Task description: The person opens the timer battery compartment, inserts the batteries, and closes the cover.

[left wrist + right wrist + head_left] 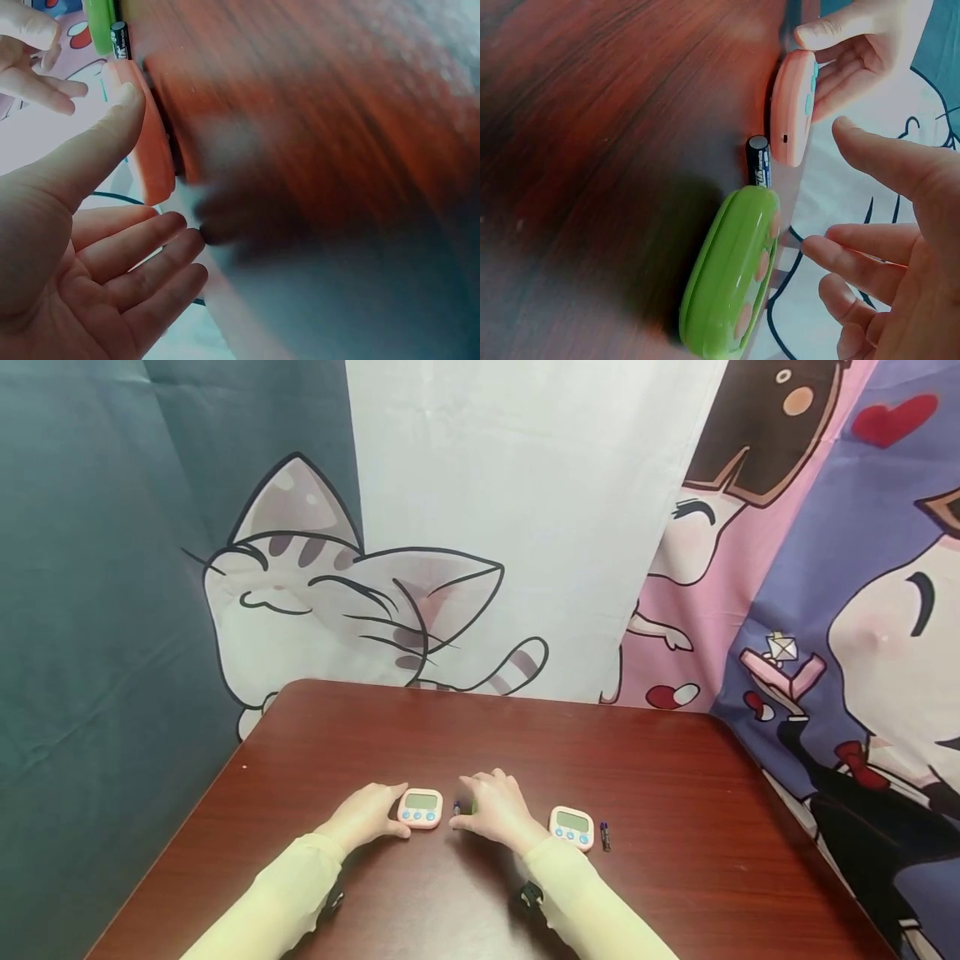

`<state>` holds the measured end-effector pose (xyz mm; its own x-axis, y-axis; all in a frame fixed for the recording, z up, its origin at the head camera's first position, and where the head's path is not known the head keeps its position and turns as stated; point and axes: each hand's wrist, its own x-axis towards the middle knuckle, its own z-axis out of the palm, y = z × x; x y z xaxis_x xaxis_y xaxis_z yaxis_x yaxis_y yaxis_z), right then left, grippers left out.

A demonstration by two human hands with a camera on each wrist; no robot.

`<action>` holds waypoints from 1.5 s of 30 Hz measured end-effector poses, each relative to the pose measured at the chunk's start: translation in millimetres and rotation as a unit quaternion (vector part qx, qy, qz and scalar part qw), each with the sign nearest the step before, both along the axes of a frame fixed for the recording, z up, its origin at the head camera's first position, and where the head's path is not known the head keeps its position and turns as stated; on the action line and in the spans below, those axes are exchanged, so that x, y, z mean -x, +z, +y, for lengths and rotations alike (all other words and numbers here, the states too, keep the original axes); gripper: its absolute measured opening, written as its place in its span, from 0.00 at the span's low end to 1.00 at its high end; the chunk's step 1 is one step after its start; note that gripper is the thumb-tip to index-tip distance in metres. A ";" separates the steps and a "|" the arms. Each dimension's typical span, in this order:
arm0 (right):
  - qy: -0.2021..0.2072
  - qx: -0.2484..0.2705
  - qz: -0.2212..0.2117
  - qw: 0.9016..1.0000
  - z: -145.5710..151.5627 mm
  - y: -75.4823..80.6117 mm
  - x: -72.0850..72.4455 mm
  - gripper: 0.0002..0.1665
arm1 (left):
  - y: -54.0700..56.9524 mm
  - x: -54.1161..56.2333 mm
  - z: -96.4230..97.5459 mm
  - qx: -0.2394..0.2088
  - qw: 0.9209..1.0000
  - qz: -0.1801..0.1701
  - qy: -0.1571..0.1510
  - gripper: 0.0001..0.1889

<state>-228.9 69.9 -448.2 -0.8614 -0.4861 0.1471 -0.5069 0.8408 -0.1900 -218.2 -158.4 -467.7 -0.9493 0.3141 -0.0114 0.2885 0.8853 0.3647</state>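
Left hand (366, 817) spread beside left pink timer (421, 809), contact unclear; right hand (501, 810) loosely spread near green timer (727, 274).

In the head view, the green device (474, 807) is almost wholly hidden beneath the right hand (498, 806), and the battery (456, 808) just beside that hand is too small for any print to be read. In the left-wrist view, the green device is cut off by the top edge, part of the pink timer (155, 161) is covered by the left hand (75, 270), and the tabletop (322, 150) past that hand is blurred. In the right-wrist view, the battery's lower end is hidden by the green device.
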 end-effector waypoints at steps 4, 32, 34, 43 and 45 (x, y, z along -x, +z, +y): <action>0.005 -0.009 -0.013 1.000 -4.5 -3.2 3.1 0.40 | -1.3 0.8 0.5 0.003 1.000 0.009 0.000 0.40; 0.040 -0.025 0.006 0.999 -22.7 -19.6 8.5 0.29 | -4.2 8.8 7.4 -0.011 0.999 0.026 -0.016 0.29; 0.040 -0.027 0.009 0.999 -24.7 -19.5 8.4 0.31 | -3.9 8.5 7.1 -0.012 1.000 0.026 -0.012 0.31; 0.043 -0.041 0.009 0.998 -30.7 -17.7 7.0 0.35 | -1.4 5.8 5.1 -0.002 1.000 0.016 -0.003 0.34; 0.046 -0.035 0.015 0.998 -32.0 -17.5 7.0 0.33 | -1.5 5.6 4.5 -0.003 1.000 0.022 -0.004 0.32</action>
<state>-235.9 37.9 -465.6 -0.8082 -0.5733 0.1348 -0.5875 0.8008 -0.1164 -223.9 -154.0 -469.2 -0.9465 0.3211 0.0322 0.3109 0.8807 0.3574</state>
